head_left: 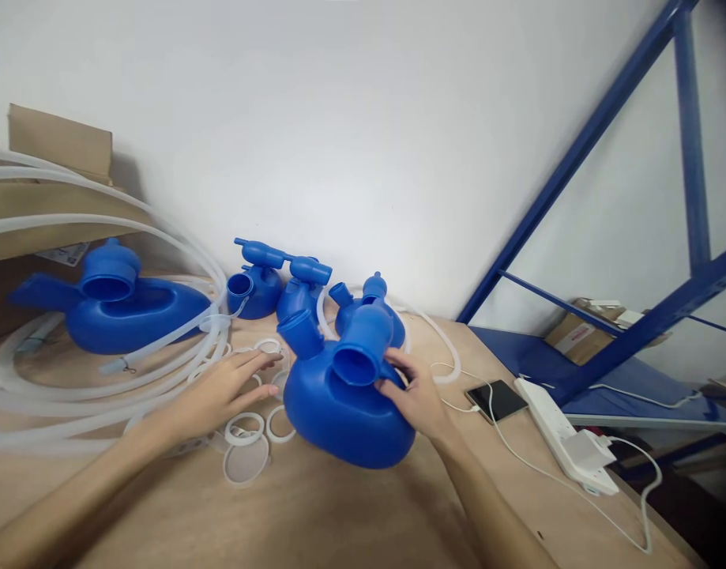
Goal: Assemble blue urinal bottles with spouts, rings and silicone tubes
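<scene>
A blue plastic urinal bottle (344,419) is tilted up off the table in front of me, with a blue funnel-shaped adapter (363,348) lying across its top. My right hand (413,395) is closed around the bottle's handle beside the adapter; part of the grip is hidden. To the bottle's left, my left hand (235,387) has its fingers stretched out and holds nothing. It hovers close over white sealing rings (244,427) and a translucent round cap (246,465) on the wooden table.
More blue urinal bottles (137,316) stand left and along the wall. Coiled clear tubing (214,348) fills the left side, before a cardboard box (60,197). At right are a phone (496,400), a power strip (567,438) with cables, and a blue metal rack (567,174).
</scene>
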Available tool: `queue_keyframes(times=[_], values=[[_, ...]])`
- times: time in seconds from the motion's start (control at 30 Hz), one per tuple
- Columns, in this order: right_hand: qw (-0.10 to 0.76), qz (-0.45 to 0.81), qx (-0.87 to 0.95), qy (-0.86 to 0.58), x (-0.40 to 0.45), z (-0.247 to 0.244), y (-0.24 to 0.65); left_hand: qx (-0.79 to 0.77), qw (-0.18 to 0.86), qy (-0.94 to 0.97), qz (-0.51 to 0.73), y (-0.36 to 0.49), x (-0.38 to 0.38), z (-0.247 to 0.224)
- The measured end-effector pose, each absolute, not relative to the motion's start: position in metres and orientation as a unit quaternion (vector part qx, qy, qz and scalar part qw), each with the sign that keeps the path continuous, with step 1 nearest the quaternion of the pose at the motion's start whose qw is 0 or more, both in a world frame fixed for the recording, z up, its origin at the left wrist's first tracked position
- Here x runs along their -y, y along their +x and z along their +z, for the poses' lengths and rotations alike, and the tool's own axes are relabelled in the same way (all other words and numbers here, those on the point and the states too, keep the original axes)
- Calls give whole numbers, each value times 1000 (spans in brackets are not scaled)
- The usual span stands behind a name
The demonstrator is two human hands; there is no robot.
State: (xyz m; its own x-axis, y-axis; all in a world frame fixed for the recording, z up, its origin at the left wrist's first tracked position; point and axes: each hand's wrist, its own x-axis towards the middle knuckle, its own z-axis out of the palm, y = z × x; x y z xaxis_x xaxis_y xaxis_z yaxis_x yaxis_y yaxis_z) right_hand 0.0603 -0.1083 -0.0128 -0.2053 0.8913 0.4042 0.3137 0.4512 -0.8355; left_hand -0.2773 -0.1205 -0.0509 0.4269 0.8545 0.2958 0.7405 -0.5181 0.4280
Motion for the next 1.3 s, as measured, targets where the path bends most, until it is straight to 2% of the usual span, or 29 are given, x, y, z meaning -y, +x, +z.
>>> queue_keyframes(times=[0.1,0.37,0.63,0.9,1.13,1.3], values=[[449,335,720,-410,109,-36,45,-464,100,843,251,-280,122,-55],[471,214,682,-517,76,-73,86,-421,15,871,252,-271,133,-63],[411,191,722,-523,57,-70,132,-303,29,941,148,-257,152,-77],[370,124,790,-473,84,-55,105,-324,17,932,160,-259,139,-104],[406,346,726,-434,93,-55,89,-353,-20,923,153,-258,135,-108],[384,349,720,-460,99,-53,85,-356,-51,913,195,-257,135,-119]])
